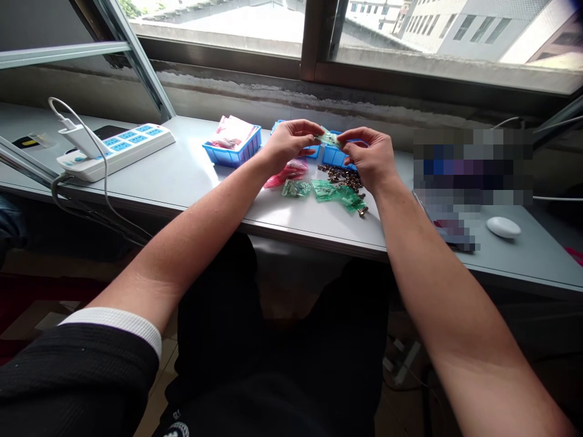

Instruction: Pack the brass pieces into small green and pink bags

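Observation:
Between my two hands, above the blue bins at the back of the desk, is a small clear green plastic bag (328, 138). My left hand (291, 141) pinches its left side between thumb and fingers. The right side is gripped by my right hand (370, 155). Below them lie more green plastic bags (337, 193), a clear greenish bag with small parts inside (296, 189), and pink plastic bags (286, 174). A pile of bronze-coloured screw-like metal pieces (344, 176) spreads beside my right hand. Behind the hands, a blue bin (337, 158) is partly hidden.
A blue basket (233, 155) with pink and white packets stands left of my hands. Farther left is a white power strip (122, 149) with a plugged-in charger and cable. On the right lie a white mouse (503, 227) and blurred-out items. A window runs behind the desk (191, 182).

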`<state>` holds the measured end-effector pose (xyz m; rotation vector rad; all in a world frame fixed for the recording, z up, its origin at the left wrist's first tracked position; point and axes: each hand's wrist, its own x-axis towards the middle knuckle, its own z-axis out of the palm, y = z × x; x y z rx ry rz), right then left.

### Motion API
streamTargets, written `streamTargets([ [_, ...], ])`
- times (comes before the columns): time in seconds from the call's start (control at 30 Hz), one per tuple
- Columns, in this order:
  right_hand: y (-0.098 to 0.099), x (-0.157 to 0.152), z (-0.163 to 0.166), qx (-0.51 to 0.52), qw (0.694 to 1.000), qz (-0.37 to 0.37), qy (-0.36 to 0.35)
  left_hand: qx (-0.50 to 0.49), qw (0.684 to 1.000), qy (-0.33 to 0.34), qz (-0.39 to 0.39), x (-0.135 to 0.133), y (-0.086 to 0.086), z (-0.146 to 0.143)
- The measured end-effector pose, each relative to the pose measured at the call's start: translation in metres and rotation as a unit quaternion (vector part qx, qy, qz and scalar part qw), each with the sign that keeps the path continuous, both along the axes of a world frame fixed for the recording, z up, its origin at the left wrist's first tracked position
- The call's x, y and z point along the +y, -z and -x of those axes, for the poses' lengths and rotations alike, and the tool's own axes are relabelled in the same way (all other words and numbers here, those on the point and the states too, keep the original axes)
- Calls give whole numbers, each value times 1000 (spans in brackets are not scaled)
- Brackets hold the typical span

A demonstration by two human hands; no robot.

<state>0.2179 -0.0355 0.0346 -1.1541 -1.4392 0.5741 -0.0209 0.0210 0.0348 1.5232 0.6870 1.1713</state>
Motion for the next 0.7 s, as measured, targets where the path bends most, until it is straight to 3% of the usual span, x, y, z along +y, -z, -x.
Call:
streamTargets([
  [0.3,-4,-7,7,16,999,-30,12,67,997,-1,33,-25,-15,-1],
  [0.5,-11,-18,11,21,999,-14,-48,120,992,30,13,-25,-9,6],
  [0.7,-14,-23,17,23,998,7,-60,85,995,45,26,-18,-4,1],
])
